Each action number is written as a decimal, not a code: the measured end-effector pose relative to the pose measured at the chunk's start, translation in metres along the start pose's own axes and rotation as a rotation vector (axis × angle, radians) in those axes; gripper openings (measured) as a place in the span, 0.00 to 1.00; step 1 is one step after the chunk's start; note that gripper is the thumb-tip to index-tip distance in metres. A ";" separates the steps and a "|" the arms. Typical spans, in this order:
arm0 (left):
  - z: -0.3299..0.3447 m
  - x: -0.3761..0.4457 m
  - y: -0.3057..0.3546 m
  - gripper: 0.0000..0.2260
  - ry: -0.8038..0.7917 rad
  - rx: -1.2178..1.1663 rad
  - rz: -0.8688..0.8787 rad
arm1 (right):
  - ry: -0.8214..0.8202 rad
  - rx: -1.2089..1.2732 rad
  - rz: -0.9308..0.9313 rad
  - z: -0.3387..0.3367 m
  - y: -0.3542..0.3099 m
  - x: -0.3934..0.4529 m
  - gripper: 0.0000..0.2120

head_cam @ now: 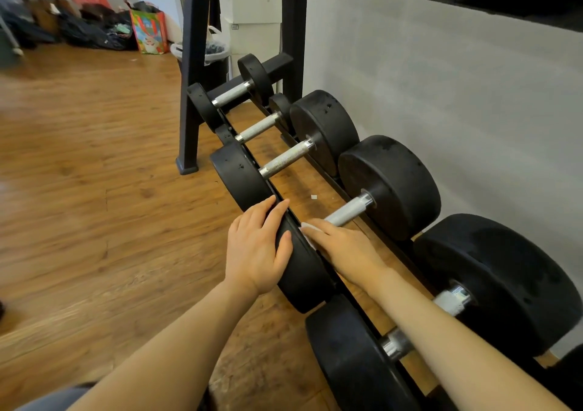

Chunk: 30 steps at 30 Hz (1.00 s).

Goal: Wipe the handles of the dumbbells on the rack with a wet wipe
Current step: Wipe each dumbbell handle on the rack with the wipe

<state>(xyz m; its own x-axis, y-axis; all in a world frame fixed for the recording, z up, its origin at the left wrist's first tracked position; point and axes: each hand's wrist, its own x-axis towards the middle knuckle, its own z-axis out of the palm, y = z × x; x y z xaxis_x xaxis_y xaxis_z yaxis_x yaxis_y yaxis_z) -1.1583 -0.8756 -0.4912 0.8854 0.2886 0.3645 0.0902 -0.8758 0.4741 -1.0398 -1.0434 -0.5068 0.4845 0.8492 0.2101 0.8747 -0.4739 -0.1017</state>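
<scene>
Several black dumbbells with knurled silver handles lie across the low black rack [318, 155]. My left hand [257, 246] rests flat, fingers straight, on the near weight plate [303, 268] of one dumbbell. My right hand [342, 248] wraps the near end of that dumbbell's handle [348, 210], holding a white wet wipe [307, 229] against it; only an edge of the wipe shows past my fingers. The closest dumbbell's handle [449, 300] passes under my right forearm.
The rack stands against a grey wall [441, 95], with its black upright legs [192, 73] at the far end and an upper shelf overhead. Wooden floor [94, 189] spreads to the left. Bags [148, 28] and clothes are piled by the far wall.
</scene>
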 end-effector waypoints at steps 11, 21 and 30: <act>0.000 -0.001 0.000 0.26 0.019 -0.018 0.012 | -0.022 -0.037 -0.007 -0.005 0.008 0.002 0.21; 0.000 0.000 0.000 0.26 0.008 -0.013 0.010 | -0.024 -0.130 0.009 -0.011 0.017 0.010 0.17; 0.000 0.000 0.000 0.26 0.015 -0.026 0.018 | 0.121 -0.209 0.066 -0.006 0.031 -0.003 0.17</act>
<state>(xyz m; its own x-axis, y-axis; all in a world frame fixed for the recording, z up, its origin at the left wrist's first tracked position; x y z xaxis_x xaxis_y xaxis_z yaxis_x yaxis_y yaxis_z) -1.1587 -0.8757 -0.4914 0.8796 0.2791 0.3852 0.0625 -0.8706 0.4880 -1.0141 -1.0624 -0.5046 0.5243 0.7868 0.3256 0.8135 -0.5759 0.0816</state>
